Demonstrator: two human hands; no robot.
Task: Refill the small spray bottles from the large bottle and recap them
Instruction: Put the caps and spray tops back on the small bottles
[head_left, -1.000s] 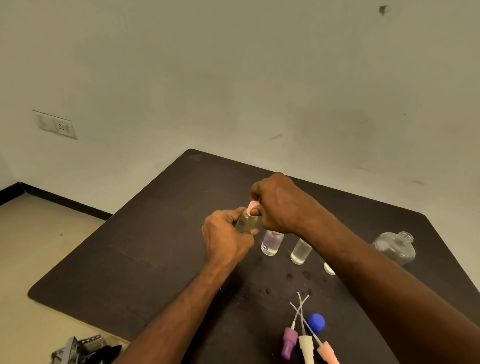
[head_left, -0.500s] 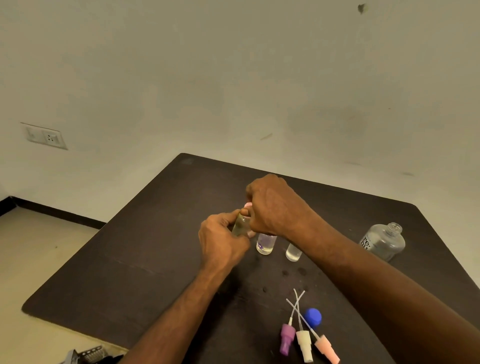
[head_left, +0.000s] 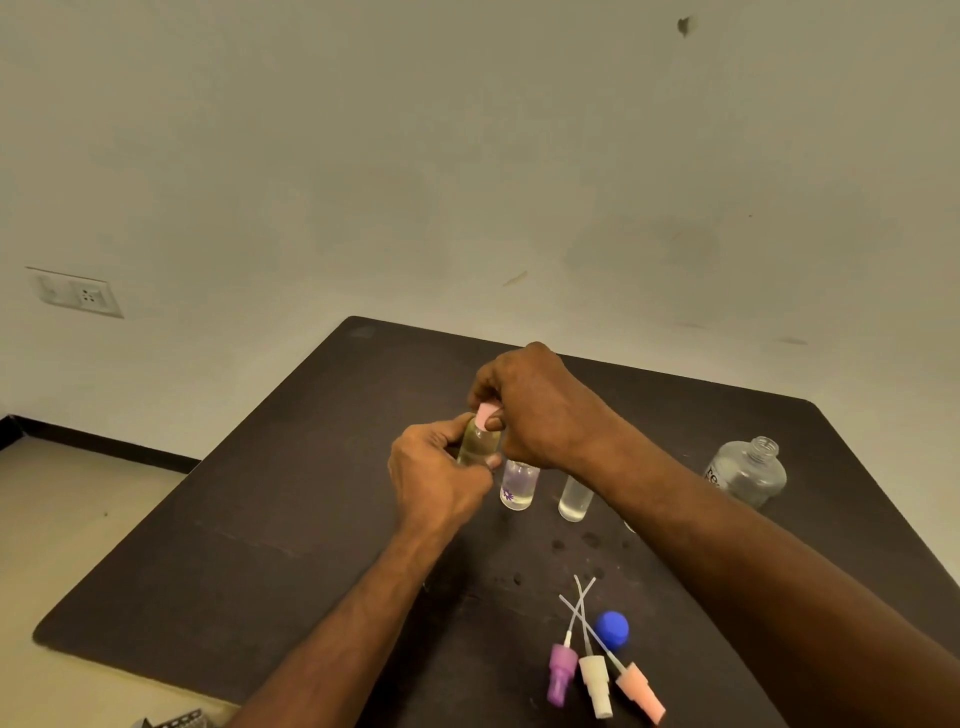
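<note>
My left hand (head_left: 436, 480) grips a small clear bottle of yellowish liquid (head_left: 479, 441), held above the dark table (head_left: 234, 545). My right hand (head_left: 535, 405) pinches the pink spray cap (head_left: 485, 415) on that bottle's neck. Two uncapped small bottles stand on the table just right of my hands, one with a purple flower print (head_left: 517, 486) and one plain (head_left: 574, 501). A third is mostly hidden under my right forearm. The large clear bottle (head_left: 748, 470) stands uncapped at the right.
Near the front lie three loose spray heads with dip tubes, purple (head_left: 561, 673), white (head_left: 596, 683) and salmon (head_left: 641, 691), beside a blue cap (head_left: 613, 630). Dark spots of spilled liquid (head_left: 574, 543) mark the table. A wall socket (head_left: 78, 296) is at left.
The pink cap shows more between my right fingers now. Both hands remain on the same bottle; the camera view shifted slightly.
</note>
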